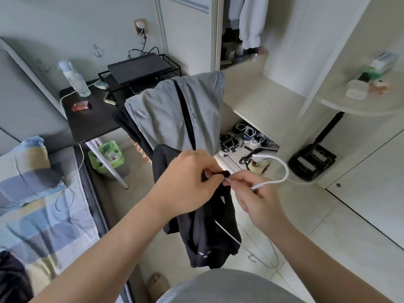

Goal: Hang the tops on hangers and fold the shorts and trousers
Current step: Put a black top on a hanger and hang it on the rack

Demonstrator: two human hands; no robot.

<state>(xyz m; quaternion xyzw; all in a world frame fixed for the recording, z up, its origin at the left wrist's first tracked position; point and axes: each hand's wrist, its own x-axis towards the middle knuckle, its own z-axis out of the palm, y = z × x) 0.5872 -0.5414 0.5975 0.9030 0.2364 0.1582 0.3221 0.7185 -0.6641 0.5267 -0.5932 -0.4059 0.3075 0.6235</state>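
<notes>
The step in hand looks like hanging a top. The black top dangles in mid-air, nearer the person than the bench and to its right, held up by what seems to be its neck. The left hand has its fingers curled and pinched on the fabric there. The right hand pinches the white hanger between thumb and forefinger, tight against the same bunch of cloth, with the hook looping away from the bench. A white arm of the hanger shows lower down across the top, so one side may already be in, though I cannot tell how far.

Next, I judge, the other shoulder must be eased over the free arm of the hanger and the neck centred under the hook. The wardrobe, beyond the far right of the bench, already has a pale garment hanging in it. A grey garment is draped just right of the bench over something hidden, not yet dealt with.

The green bin under the near edge of the bench holds paper and wrappers. A wire rack on the far end of the bench carries a laptop. A low shelf further right of the bench holds shoes beneath it
</notes>
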